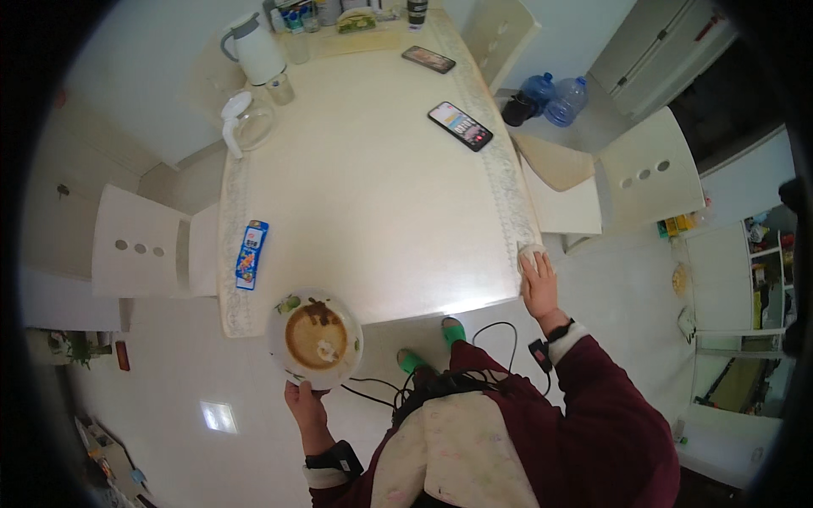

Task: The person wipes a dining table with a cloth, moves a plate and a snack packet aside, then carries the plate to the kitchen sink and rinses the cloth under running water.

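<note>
My left hand (pixel 306 406) grips the near rim of a white plate (pixel 279 352) decorated with green leaf or fruit prints. Brown liquid, dark scraps and a small crumpled white piece (pixel 327 350) lie in the plate. It is held just off the table's near left corner and covers part of the edge. At the table's right edge, my right hand (pixel 540 286) presses a pale folded cloth (pixel 527 257) onto the surface. The cream tabletop (pixel 381 190) has a patterned border. On its left side lies a blue-and-white carton or packet (pixel 252 255).
Two phones (pixel 460 126) (pixel 429 59) lie toward the far right. A glass pitcher (pixel 254 127), a drinking glass (pixel 280 89) and a white thermos jug (pixel 254 49) stand far left. Chairs (pixel 143 247) (pixel 648 178) flank the table. Black cables (pixel 375 401) hang near my waist.
</note>
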A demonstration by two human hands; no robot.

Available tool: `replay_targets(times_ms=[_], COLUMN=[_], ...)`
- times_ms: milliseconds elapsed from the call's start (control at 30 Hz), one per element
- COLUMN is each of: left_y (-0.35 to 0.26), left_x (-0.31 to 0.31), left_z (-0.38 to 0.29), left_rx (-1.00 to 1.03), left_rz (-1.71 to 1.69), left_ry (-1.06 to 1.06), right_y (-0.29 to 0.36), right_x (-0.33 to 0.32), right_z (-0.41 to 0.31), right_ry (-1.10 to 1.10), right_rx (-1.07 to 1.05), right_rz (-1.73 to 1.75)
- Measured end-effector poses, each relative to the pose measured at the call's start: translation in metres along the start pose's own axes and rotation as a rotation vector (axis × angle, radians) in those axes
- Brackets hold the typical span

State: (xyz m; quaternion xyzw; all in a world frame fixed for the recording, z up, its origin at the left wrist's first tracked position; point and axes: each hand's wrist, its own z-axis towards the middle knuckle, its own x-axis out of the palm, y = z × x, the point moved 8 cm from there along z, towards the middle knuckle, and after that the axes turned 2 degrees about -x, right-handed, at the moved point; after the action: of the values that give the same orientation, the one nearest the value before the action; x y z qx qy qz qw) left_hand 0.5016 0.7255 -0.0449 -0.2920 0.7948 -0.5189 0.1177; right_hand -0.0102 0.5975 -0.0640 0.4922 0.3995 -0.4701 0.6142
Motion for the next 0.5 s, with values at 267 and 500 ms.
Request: replay_targets(times_ms=[267, 500], left_y=[0.014, 0.06], left_x=[0.048, 0.122], left_z=[-0.055, -0.139], left_rx=[0.012, -0.031], left_rz=[0.026, -0.048], left_ry=[0.001, -0.125], right_y=[-0.047, -0.032], right_x=[0.027, 0.007], right_z=[0.067, 0.054], right_ry=[-0.074, 0.086], right_rx=[-0.075, -0.359], right_rz=[0.066, 0.164])
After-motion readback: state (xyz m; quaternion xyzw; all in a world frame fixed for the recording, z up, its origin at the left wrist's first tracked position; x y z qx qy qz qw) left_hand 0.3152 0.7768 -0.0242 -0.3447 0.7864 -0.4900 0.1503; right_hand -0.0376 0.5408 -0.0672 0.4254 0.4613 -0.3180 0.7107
